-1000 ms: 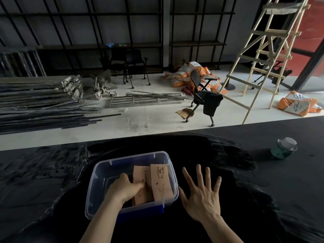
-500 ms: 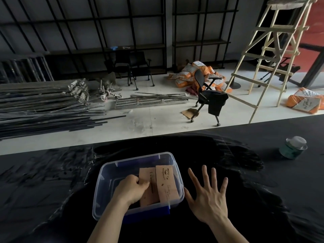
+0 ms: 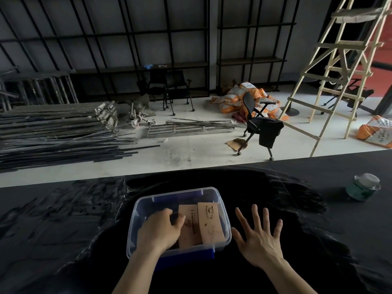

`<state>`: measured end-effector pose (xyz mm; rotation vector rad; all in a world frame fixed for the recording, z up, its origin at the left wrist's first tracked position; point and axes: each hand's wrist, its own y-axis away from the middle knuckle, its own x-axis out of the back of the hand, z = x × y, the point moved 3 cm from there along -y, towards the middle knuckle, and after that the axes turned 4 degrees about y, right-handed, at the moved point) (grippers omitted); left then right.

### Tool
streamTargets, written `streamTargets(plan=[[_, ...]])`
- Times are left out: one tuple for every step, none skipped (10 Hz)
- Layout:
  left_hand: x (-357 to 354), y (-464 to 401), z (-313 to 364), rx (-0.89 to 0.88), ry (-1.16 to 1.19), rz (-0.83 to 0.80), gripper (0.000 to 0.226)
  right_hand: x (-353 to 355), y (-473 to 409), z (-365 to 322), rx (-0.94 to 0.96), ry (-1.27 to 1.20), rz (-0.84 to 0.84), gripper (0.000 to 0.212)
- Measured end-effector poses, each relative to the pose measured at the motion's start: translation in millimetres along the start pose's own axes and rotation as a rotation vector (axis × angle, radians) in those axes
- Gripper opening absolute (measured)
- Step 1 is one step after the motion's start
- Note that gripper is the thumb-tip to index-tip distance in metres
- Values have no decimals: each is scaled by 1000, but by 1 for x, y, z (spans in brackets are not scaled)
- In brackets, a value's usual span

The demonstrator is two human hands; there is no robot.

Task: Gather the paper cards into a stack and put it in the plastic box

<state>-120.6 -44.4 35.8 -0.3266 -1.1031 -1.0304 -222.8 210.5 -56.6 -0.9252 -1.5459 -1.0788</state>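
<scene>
Black cloth covers the table [image 3: 63, 240] in the foreground, and beyond its far edge a pale workshop floor is seen, strewn with metal bars [image 3: 57, 141], orange sacks [image 3: 239, 98], an office chair [image 3: 261, 126] and a wooden ladder [image 3: 339, 66]. Dark shelving is ranged along the back wall.

On the cloth, close to the near edge, a clear plastic box [image 3: 146, 205] with blue clips is placed without a lid. Inside it the brown paper cards [image 3: 210, 223] are seen: one printed card leans against the box's right wall, and a second lies beside it, partly overlapped by the first.

The left hand [image 3: 159, 230] is reached into the box, its fingers curled loosely, with the thumb laid on the left edge of the lower card. Whether that card is actually pinched cannot be told, since the fingertips are hidden and blurred.

The right hand [image 3: 257, 236] is held just beside the box's right wall, palm down, with all fingers spread wide and nothing in it. Whether it touches the cloth cannot be told.

Well apart, at the right, a green jar [image 3: 361, 187] with a clear lid is set on the cloth.
</scene>
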Motion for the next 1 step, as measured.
streamTargets(plan=[[19, 18, 1, -89, -115, 142, 68, 25, -3, -3, -24, -83, 6, 74]])
